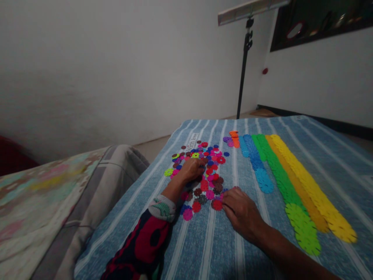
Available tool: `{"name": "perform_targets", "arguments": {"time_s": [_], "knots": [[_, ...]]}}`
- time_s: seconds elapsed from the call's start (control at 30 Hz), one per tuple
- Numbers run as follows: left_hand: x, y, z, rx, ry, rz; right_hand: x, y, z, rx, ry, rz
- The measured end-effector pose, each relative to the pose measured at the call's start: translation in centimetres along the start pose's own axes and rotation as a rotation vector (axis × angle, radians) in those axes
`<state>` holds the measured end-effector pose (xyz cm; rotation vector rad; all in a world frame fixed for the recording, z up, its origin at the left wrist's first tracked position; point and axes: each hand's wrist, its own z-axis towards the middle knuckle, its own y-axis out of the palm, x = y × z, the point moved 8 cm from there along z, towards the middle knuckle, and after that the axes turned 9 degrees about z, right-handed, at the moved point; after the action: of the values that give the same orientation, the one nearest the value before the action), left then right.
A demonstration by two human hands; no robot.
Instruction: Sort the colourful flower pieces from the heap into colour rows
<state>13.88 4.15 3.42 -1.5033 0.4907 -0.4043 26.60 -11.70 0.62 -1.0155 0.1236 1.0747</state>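
Note:
A loose heap of small coloured plastic discs [204, 171] in red, pink, brown and blue lies on a blue striped cloth [210, 241]. My left hand [192, 169] rests on the heap with its fingers curled down among the discs; whether they grip one is hidden. My right hand [240, 212] lies at the heap's near right edge, fingers bent, tips touching a red disc [217, 205]. To the right run sorted rows of discs: yellow [314, 190], green [287, 186], blue [256, 163] and a short orange one [234, 138].
A light stand [244, 66] rises behind the cloth against a white wall. A folded grey and patterned blanket [87, 194] lies to the left. A dark framed panel [320, 19] hangs at top right.

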Motion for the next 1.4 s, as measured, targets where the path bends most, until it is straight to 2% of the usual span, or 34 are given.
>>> {"name": "perform_targets", "arguments": {"time_s": [0.23,0.43,0.57,0.67,0.83,1.0,1.23,1.4], "knots": [[0.8,0.4,0.4,-0.005,0.065,-0.012,-0.1,0.0,0.3,0.008,0.020,0.004],[0.5,-1.0,1.2,0.136,0.028,-0.122,-0.1,0.2,0.5,0.013,0.034,-0.018],[2.2,-2.3,3.1,0.179,0.016,-0.173,-0.1,0.2,0.6,0.035,0.040,-0.025],[4.4,-2.7,5.8,0.213,0.024,-0.325,0.1,0.4,0.6,0.031,0.054,-0.019],[8.2,-1.1,11.3,0.192,0.069,-0.528,0.1,0.6,0.5,0.035,0.061,-0.033],[10.7,0.4,14.9,0.176,0.082,-0.532,0.2,0.7,0.6,0.046,0.058,-0.020],[12.3,0.9,15.7,0.162,0.098,-0.468,0.2,0.7,0.7,0.043,0.073,0.019],[11.6,1.0,15.3,0.215,0.047,-0.375,0.1,0.7,0.7,0.044,0.062,0.005]]}}
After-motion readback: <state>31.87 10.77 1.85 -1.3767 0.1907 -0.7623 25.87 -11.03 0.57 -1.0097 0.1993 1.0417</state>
